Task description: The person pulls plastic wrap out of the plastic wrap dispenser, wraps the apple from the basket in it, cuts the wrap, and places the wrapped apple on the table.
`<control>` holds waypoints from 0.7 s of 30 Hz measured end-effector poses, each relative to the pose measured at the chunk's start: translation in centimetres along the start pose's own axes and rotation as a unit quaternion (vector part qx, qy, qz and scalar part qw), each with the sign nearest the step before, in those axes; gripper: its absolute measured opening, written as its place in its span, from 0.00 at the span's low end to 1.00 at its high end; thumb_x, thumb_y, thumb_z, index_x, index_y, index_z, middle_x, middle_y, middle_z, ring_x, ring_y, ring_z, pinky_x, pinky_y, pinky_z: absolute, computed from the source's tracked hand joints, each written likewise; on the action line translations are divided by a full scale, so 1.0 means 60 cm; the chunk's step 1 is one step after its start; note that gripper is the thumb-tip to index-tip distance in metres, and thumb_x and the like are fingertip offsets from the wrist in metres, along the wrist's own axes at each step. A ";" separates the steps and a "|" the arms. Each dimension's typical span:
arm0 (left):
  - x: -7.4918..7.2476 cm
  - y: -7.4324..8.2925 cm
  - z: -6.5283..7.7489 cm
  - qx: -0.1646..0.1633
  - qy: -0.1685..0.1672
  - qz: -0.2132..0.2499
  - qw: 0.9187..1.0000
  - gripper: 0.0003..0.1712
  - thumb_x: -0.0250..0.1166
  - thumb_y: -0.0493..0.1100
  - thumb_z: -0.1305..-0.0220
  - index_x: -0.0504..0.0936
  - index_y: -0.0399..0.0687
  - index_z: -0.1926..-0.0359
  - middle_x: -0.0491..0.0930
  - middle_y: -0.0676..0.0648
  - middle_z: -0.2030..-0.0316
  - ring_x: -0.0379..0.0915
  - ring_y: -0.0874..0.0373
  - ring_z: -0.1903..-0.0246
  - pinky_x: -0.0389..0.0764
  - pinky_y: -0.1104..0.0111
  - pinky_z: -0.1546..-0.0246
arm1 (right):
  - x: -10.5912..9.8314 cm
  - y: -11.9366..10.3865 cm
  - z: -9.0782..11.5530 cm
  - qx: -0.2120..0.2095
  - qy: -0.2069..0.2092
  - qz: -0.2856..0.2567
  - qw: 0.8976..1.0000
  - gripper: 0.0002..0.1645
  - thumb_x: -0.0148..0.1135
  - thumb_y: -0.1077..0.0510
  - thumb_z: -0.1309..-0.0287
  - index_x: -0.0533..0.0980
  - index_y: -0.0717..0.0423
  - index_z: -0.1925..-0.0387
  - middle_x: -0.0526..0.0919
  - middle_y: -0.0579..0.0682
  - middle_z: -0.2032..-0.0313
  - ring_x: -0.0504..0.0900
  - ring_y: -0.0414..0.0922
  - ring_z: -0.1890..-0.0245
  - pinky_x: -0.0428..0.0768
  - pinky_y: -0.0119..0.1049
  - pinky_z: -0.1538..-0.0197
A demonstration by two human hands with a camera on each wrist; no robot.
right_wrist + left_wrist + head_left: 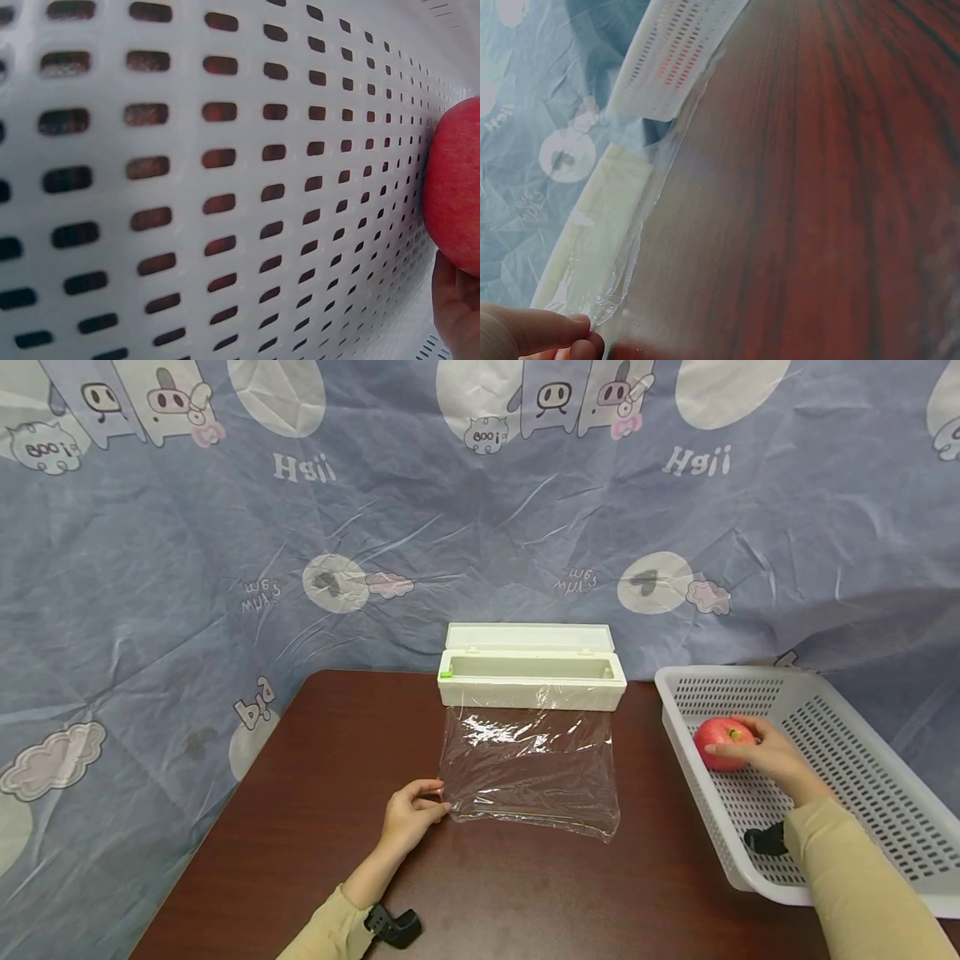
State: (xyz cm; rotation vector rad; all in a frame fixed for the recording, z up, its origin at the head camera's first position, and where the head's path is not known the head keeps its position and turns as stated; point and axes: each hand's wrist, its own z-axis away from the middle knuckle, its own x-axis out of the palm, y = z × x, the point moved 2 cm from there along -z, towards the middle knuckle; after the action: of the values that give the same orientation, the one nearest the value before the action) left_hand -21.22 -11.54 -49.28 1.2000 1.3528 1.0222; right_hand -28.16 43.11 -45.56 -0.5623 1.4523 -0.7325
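Clear plastic wrap (532,768) stretches across the table from a white wrap dispenser box (532,695), whose lid stands raised. My left hand (408,818) pinches the near left corner of the wrap; the left wrist view shows its thumb and fingers closed on the film (604,307). Inside the white perforated basket (697,810) at the right, my right hand (776,760) grips a red apple (722,739), thumb on the near side and fingers on the far side. In the right wrist view the apple (457,187) is beside the basket's wall, partly cut off by the frame.
The brown wooden table (360,735) holds the dispenser at its back edge. A patterned blue-grey cloth (480,527) hangs behind. A small green piece (446,674) sits at the dispenser's left end. The basket's raised rim surrounds my right hand.
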 end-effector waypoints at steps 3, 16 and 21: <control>0.001 -0.018 -0.005 -0.002 0.006 0.000 1.000 0.19 0.68 0.25 0.52 0.78 0.26 0.55 0.79 0.31 0.61 0.79 0.57 0.76 0.77 0.72 0.77 | 0.000 0.002 -0.001 0.003 0.001 -0.001 1.000 0.57 0.66 0.43 0.47 0.47 0.73 0.33 0.55 0.76 0.40 0.61 0.68 0.47 0.67 0.61 0.51; 0.000 -0.055 -0.017 -0.009 0.016 -0.003 1.000 0.20 0.70 0.28 0.53 0.80 0.32 0.55 0.81 0.37 0.63 0.79 0.59 0.76 0.78 0.72 0.78 | -0.001 0.004 -0.002 0.000 0.001 -0.010 1.000 0.56 0.65 0.44 0.46 0.47 0.73 0.33 0.55 0.75 0.40 0.60 0.67 0.45 0.67 0.61 0.49; 0.000 -0.055 -0.016 -0.012 0.017 -0.005 1.000 0.20 0.70 0.28 0.53 0.80 0.32 0.56 0.81 0.38 0.63 0.79 0.60 0.77 0.78 0.72 0.77 | -0.002 0.004 -0.001 0.001 0.005 -0.012 1.000 0.55 0.65 0.45 0.46 0.47 0.72 0.33 0.55 0.75 0.40 0.60 0.67 0.45 0.68 0.59 0.50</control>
State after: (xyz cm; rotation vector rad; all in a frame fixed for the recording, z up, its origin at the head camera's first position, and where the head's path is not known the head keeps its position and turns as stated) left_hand -22.62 -11.98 -52.37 1.1631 1.3680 1.0531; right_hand -28.21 43.34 -45.66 -0.5751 1.4560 -0.7567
